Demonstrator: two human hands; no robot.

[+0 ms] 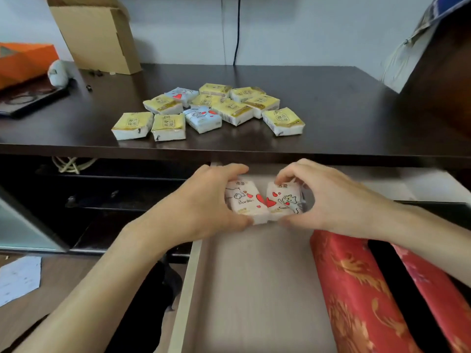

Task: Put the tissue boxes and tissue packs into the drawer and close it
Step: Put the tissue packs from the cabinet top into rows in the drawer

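Note:
Over the back of the open drawer [244,289], my left hand [204,207] grips a white tissue pack [243,200] printed with red hearts. My right hand [328,200] grips a second white pack [284,200] with hearts and a cat. The two packs touch side by side. On the dark desk top [331,110] lie several yellow tissue packs [168,126] and two pale blue heart packs [202,118]. Two red patterned tissue boxes [351,289] lie in the right half of the drawer.
A cardboard box [99,36] leans against the wall at the back left, beside an orange box [23,59] and a small white object [58,72]. A black cable [237,29] hangs down the wall. Dark shelves [102,200] sit left of the drawer.

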